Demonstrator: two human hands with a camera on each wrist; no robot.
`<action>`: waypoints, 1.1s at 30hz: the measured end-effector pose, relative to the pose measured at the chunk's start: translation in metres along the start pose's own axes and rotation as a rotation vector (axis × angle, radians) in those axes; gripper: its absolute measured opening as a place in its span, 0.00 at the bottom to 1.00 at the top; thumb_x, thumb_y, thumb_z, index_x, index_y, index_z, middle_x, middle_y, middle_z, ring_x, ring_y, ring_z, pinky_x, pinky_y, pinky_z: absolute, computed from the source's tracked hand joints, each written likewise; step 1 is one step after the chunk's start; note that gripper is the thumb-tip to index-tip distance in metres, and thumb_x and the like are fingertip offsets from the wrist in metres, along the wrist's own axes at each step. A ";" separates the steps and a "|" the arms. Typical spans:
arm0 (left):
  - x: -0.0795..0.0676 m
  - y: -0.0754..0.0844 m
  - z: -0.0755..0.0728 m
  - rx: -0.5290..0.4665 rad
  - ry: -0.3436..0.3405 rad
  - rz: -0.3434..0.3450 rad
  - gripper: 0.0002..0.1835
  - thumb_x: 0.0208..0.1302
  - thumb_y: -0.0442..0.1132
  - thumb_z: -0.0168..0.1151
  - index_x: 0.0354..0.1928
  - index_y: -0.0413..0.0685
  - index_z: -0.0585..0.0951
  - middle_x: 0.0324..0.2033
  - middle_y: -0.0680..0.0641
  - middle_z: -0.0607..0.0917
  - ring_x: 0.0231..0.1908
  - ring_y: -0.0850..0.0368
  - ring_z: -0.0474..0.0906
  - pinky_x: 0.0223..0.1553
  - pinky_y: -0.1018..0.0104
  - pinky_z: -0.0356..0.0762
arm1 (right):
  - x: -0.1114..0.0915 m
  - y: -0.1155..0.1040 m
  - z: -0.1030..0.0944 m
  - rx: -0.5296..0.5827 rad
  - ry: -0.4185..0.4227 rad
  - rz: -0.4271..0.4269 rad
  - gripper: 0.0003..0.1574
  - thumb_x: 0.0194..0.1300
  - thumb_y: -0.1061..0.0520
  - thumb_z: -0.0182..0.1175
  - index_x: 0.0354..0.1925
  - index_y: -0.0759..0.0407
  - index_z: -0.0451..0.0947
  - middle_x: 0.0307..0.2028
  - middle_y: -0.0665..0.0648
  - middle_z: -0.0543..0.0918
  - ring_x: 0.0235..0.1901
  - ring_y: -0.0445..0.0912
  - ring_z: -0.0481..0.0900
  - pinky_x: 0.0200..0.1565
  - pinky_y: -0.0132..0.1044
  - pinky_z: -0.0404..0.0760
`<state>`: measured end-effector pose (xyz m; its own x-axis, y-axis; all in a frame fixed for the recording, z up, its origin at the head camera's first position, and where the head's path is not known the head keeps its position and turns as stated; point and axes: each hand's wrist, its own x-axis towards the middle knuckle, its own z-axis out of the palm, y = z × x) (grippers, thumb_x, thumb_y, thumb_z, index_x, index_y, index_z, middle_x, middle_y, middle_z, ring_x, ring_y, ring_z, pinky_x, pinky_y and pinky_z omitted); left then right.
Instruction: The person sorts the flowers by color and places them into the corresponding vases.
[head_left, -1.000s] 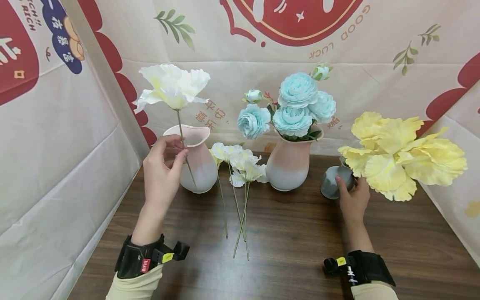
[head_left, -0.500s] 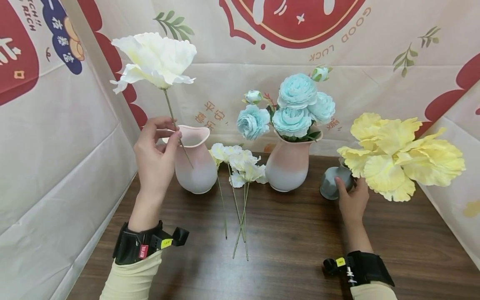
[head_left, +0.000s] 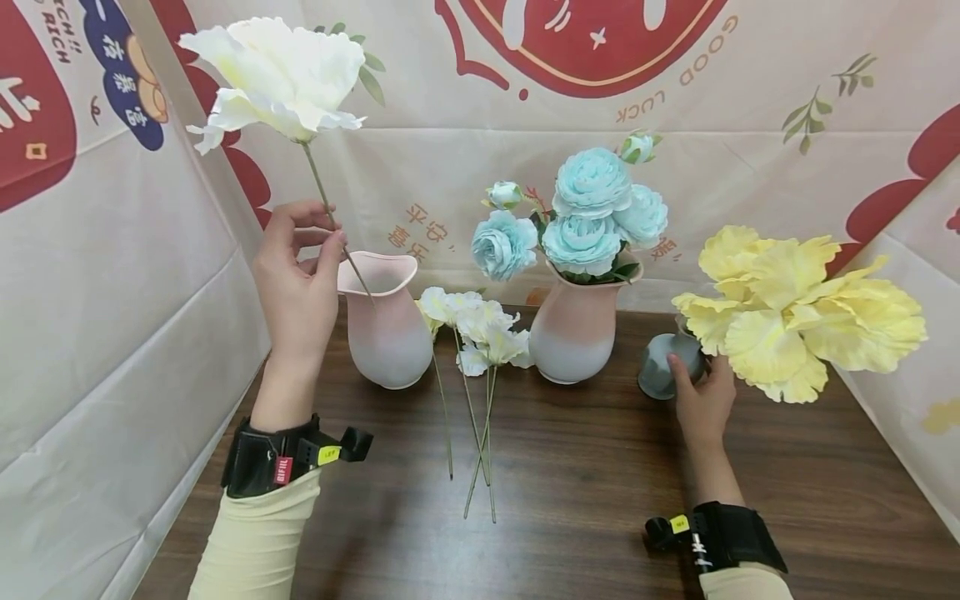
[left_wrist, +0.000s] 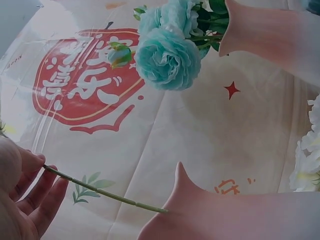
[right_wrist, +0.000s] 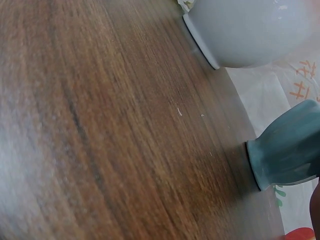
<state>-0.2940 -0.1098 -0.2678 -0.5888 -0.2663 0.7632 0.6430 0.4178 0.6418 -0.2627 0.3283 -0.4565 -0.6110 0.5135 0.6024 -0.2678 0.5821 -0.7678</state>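
My left hand (head_left: pixel 300 283) pinches the thin green stem (left_wrist: pixel 107 193) of a large white flower (head_left: pixel 281 79) between thumb and fingers. The bloom is raised above the hand. The stem's lower end overlaps the neck of a pink-and-white vase (head_left: pixel 390 342) whose mouth holds no flower; whether they touch I cannot tell. At the right, my right hand (head_left: pixel 705 404) grips a small grey-blue vase (head_left: pixel 657 367), thumb on its near side, other fingers partly hidden. Large yellow flowers (head_left: pixel 795 308) spread above that hand and hide the vase's top. In the right wrist view the grey-blue vase (right_wrist: pixel 285 147) stands on the table.
A second pink-and-white vase (head_left: pixel 572 342) holds blue flowers (head_left: pixel 592 183). Several white flowers (head_left: pixel 480 321) lie between the two vases, stems crossing toward the front of the wooden table (head_left: pixel 570 475). A printed cloth (head_left: pixel 450 167) stands behind and at both sides.
My left hand has moved up and to the left, lifting the white flower, and its stem end has risen along the vase's front. The right hand stays on the grey-blue vase.
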 end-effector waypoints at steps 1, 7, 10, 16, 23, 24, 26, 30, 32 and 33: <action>0.001 -0.001 0.001 0.007 0.004 -0.002 0.11 0.60 0.28 0.62 0.45 0.34 0.79 0.37 0.43 0.84 0.32 0.59 0.80 0.30 0.84 0.78 | 0.000 -0.001 0.000 0.001 0.001 -0.001 0.29 0.59 0.67 0.64 0.58 0.69 0.71 0.55 0.71 0.75 0.56 0.46 0.70 0.61 0.56 0.69; 0.004 -0.006 0.004 0.033 0.029 0.011 0.11 0.60 0.28 0.62 0.45 0.35 0.79 0.37 0.43 0.85 0.32 0.59 0.80 0.29 0.85 0.77 | 0.000 0.001 0.000 -0.003 0.004 0.000 0.29 0.58 0.67 0.65 0.58 0.69 0.71 0.55 0.71 0.75 0.56 0.48 0.70 0.60 0.49 0.70; 0.006 -0.007 0.005 0.030 0.042 0.013 0.11 0.60 0.28 0.62 0.45 0.36 0.80 0.37 0.43 0.85 0.32 0.59 0.80 0.29 0.85 0.77 | 0.000 0.001 0.000 -0.004 0.002 0.004 0.29 0.58 0.67 0.64 0.58 0.69 0.71 0.55 0.71 0.75 0.56 0.48 0.70 0.60 0.50 0.70; 0.011 -0.005 0.004 -0.011 0.059 -0.007 0.11 0.60 0.27 0.62 0.45 0.36 0.79 0.37 0.47 0.84 0.31 0.60 0.79 0.29 0.84 0.78 | 0.000 0.001 0.000 0.003 0.002 0.001 0.29 0.59 0.67 0.64 0.59 0.68 0.71 0.56 0.71 0.75 0.56 0.46 0.70 0.62 0.53 0.69; 0.013 -0.006 0.005 -0.004 0.055 -0.008 0.11 0.60 0.28 0.63 0.45 0.38 0.80 0.36 0.47 0.84 0.31 0.60 0.79 0.29 0.83 0.78 | 0.000 0.001 0.000 -0.001 0.009 -0.010 0.29 0.58 0.67 0.65 0.58 0.69 0.72 0.55 0.71 0.76 0.56 0.46 0.70 0.61 0.48 0.70; 0.013 -0.007 0.006 0.013 0.052 -0.005 0.11 0.60 0.29 0.63 0.45 0.38 0.80 0.36 0.46 0.84 0.31 0.60 0.79 0.30 0.83 0.78 | 0.000 0.002 0.000 -0.003 0.010 -0.012 0.29 0.58 0.67 0.65 0.58 0.69 0.72 0.54 0.71 0.76 0.56 0.48 0.71 0.60 0.46 0.70; 0.012 -0.010 0.007 0.054 0.045 -0.001 0.11 0.60 0.30 0.63 0.45 0.38 0.80 0.35 0.45 0.84 0.31 0.60 0.80 0.30 0.84 0.78 | -0.001 0.002 0.000 -0.010 0.008 -0.017 0.29 0.58 0.67 0.65 0.58 0.70 0.72 0.54 0.71 0.76 0.55 0.51 0.71 0.59 0.43 0.71; 0.010 -0.016 0.008 0.126 0.025 0.003 0.10 0.61 0.31 0.62 0.45 0.39 0.81 0.35 0.45 0.85 0.33 0.60 0.81 0.31 0.84 0.77 | -0.001 0.001 0.000 -0.020 0.001 -0.015 0.28 0.59 0.67 0.64 0.58 0.71 0.71 0.54 0.71 0.75 0.56 0.56 0.71 0.57 0.40 0.71; 0.009 -0.018 0.008 0.144 0.016 0.002 0.10 0.61 0.32 0.61 0.45 0.39 0.81 0.35 0.45 0.85 0.33 0.60 0.81 0.31 0.83 0.78 | -0.002 0.001 0.000 -0.018 0.001 -0.011 0.28 0.59 0.67 0.64 0.58 0.70 0.71 0.54 0.71 0.75 0.56 0.57 0.71 0.58 0.43 0.71; 0.009 -0.019 0.009 0.152 0.013 0.003 0.10 0.61 0.32 0.61 0.45 0.39 0.81 0.35 0.45 0.85 0.33 0.60 0.81 0.31 0.82 0.78 | -0.002 0.001 0.000 -0.017 0.000 -0.010 0.28 0.59 0.67 0.64 0.58 0.70 0.71 0.54 0.71 0.75 0.56 0.56 0.71 0.59 0.45 0.71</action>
<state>-0.3158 -0.1128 -0.2743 -0.5801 -0.2752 0.7667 0.5626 0.5454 0.6214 -0.2618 0.3280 -0.4580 -0.6082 0.5081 0.6098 -0.2611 0.5974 -0.7582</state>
